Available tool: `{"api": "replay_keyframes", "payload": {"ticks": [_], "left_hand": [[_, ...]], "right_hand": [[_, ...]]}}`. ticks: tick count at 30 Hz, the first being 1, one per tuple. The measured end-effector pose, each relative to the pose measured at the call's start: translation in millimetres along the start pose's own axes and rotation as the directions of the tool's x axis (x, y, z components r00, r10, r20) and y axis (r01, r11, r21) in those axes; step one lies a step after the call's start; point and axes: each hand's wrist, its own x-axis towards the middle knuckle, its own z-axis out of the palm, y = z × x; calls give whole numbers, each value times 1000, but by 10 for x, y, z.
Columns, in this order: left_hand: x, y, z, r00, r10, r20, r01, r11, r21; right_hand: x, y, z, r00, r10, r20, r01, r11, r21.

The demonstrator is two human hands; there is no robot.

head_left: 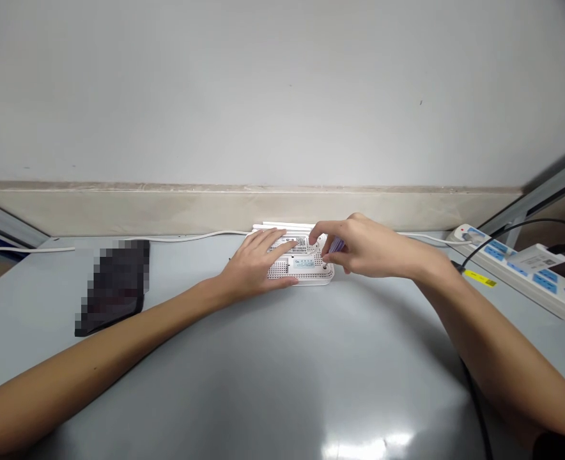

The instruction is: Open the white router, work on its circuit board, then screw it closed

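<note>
A white Wi-Fi router (304, 271) lies on the table near the wall, its vented underside with printed labels facing up. Slim white antennas (285, 226) lie along its far edge. My left hand (251, 260) rests flat over the router's left part, fingers spread. At the right end, my right hand (363, 246) has thumb and index finger curled together close to the casing. A bit of purple (337, 245) shows inside its grip; what it is, I cannot make out.
To the left lies a dark, pixelated flat object (114, 287). A white cable (191, 237) runs along the wall. At right is a white power strip (526, 271) with a plugged-in white adapter (536, 258) and black cable (517, 225). A yellow tag (479, 278) lies beside it.
</note>
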Motion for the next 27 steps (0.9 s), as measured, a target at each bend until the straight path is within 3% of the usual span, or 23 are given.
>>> {"api": "replay_keyframes", "payload": {"ticks": [18, 27], "left_hand": [[-1, 1, 0, 1000, 0, 5, 0, 1000, 7], [1, 3, -12, 1000, 0, 9, -1, 1000, 15]], "right_hand": [[8, 20, -13, 998, 54, -22, -55, 998, -32], [34, 48, 12, 993, 74, -90, -80, 994, -72]]}}
